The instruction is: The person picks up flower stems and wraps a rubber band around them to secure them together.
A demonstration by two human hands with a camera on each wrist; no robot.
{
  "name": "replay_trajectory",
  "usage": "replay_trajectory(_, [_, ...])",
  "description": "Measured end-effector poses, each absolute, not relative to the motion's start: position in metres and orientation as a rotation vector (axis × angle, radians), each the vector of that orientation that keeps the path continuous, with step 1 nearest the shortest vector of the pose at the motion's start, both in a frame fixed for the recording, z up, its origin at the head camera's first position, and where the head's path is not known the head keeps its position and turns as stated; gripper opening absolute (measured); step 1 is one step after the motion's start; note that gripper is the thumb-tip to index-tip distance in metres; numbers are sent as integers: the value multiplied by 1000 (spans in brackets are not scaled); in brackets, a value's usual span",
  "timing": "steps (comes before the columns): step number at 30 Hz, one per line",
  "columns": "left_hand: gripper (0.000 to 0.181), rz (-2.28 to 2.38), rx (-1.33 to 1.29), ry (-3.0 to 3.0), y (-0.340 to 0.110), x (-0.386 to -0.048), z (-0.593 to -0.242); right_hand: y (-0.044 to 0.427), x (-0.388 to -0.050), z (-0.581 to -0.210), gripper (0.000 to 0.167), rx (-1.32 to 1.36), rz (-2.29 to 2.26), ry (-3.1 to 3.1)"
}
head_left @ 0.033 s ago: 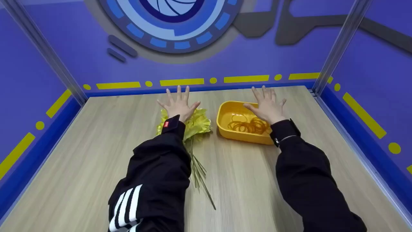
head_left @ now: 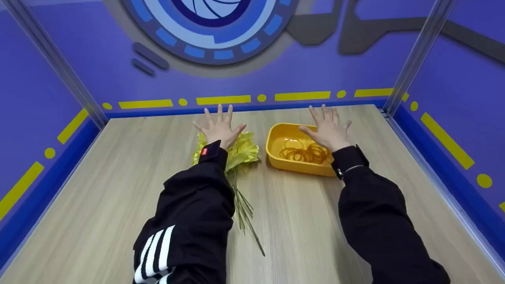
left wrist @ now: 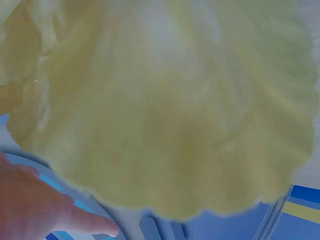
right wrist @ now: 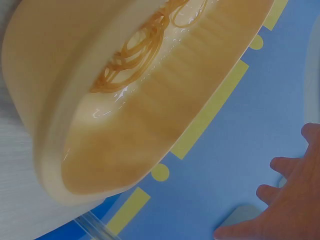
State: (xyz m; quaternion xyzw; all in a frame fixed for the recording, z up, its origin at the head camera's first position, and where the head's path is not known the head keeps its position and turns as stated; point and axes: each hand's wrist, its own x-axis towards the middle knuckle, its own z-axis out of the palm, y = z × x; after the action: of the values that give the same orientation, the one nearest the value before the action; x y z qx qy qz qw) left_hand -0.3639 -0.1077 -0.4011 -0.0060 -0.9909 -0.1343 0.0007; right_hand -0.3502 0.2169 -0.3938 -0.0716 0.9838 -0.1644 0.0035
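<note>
My left hand [head_left: 219, 132] is held with its fingers straight and spread over a bunch of yellow artificial flowers [head_left: 245, 152], partly hiding them. Their thin green stems [head_left: 244, 211] point toward me on the table. A large pale yellow petal [left wrist: 175, 125] fills most of the left wrist view, with a few fingers [left wrist: 87, 220] at its lower left. Fingers spread and holding nothing, my right hand [head_left: 330, 132] is above the right part of a yellow plastic box [head_left: 302, 167]. Inside the box lie several amber rubber bands [head_left: 305, 154], seen also in the right wrist view.
The wooden tabletop [head_left: 110, 189] is enclosed by blue-purple printed panels [head_left: 276, 79] at the back and both sides. Metal posts [head_left: 414, 59] stand at the back corners. Black sleeves cover both forearms.
</note>
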Motion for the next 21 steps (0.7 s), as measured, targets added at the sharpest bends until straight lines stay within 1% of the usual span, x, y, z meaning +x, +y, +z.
replay_trajectory(5, [86,-453,-38,-3101,-109,-360,-400,214,-346,-394,85,-226,-516,3091])
replay_trajectory(12, [87,-524,-60,-3063,-118,-347,-386,203,-340,-393,85,-284,-535,3125])
replay_trajectory(17, [84,-647,-69,-2972,-127,-323,-379,192,-326,-395,80,-254,-581,3164])
replay_trajectory(21, [78,-879,-69,-2815,-133,-294,-378,182,-310,-396,77,-258,-687,3240])
